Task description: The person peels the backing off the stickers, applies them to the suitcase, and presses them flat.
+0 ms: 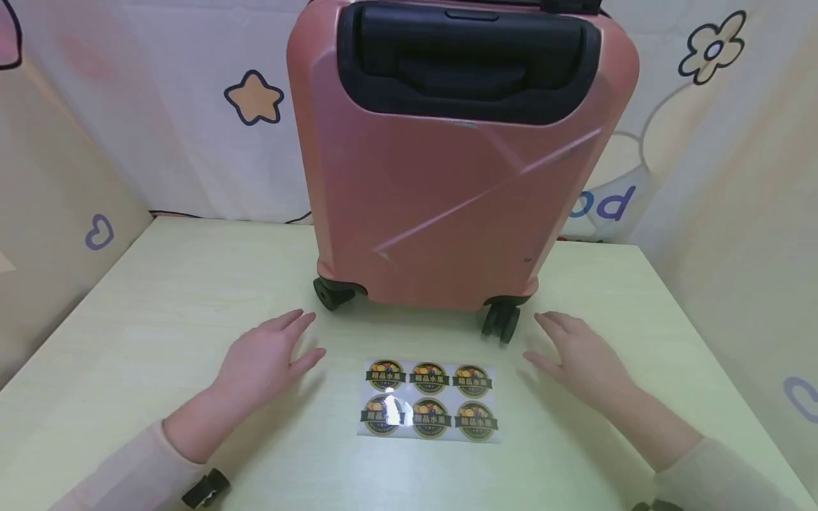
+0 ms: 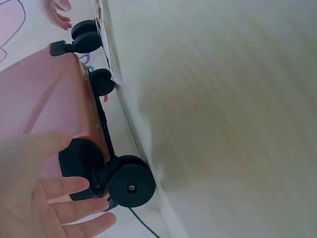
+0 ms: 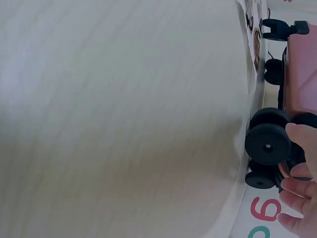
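Note:
A pink hard-shell suitcase [image 1: 447,206] stands upright on its black wheels on the table, a dark recessed handle panel [image 1: 473,67] near its top. In front of it lies a sheet of round fruit stickers [image 1: 429,401], glossy and flat. My left hand [image 1: 265,358] hovers left of the sheet, fingers relaxed and holding nothing, near the suitcase's front left wheel [image 1: 335,292]. On the other side, my right hand [image 1: 584,362] is held the same way near the front right wheel [image 1: 501,321]. The left wrist view shows the left fingers [image 2: 74,210] spread before a wheel [image 2: 131,186].
The pale wooden table [image 1: 192,284] extends around the suitcase. A patterned cloth [image 1: 192,128] hangs behind and along both sides. A thin black cable [image 1: 175,213] runs along the table's back edge.

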{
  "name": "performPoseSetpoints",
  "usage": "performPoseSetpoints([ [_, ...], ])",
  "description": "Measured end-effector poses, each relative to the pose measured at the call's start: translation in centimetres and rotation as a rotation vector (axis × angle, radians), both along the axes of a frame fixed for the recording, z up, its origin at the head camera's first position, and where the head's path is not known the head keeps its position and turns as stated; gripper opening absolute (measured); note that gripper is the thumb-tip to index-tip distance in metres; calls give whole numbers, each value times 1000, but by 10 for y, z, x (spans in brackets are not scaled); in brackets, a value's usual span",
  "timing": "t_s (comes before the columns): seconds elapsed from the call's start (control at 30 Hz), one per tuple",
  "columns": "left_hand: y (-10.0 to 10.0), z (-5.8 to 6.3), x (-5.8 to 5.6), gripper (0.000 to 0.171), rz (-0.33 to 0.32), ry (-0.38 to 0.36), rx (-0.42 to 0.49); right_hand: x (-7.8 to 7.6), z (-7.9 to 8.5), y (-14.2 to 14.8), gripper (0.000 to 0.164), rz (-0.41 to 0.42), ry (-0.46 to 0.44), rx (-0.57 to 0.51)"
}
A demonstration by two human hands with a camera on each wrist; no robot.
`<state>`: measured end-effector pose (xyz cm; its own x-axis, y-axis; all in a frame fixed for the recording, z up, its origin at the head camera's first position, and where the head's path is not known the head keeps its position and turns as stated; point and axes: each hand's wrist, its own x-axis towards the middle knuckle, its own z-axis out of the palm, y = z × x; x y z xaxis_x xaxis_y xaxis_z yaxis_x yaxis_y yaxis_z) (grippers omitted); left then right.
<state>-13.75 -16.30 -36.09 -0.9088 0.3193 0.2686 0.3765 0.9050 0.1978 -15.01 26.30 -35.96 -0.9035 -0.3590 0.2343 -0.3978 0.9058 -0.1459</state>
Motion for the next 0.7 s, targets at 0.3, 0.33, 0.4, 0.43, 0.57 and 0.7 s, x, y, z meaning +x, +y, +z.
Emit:
performPoseSetpoints([
  [0.3, 7, -1, 4, 51, -26, -53, 50, 9, -1, -16, 53, 21, -35, -27],
  [0.33, 8, -1, 4, 51, -29, -60, 54, 10, -1, -18, 52, 28, -34, -31],
  [0.4, 9, -1, 6, 51, -35, -66, 63, 12, -1, -22, 51, 43, -32, -37],
  [0.43, 10, -1, 6, 52, -36, -69, 68, 12, -1, -24, 51, 50, -28, -38],
  [0.57, 12, -1, 9, 50, -44, -77, 89, 15, -3, -31, 49, 81, -16, -49],
  [0.7, 16, 0, 11, 49, -57, -105, 99, 18, -4, -37, 47, 110, -13, -59],
])
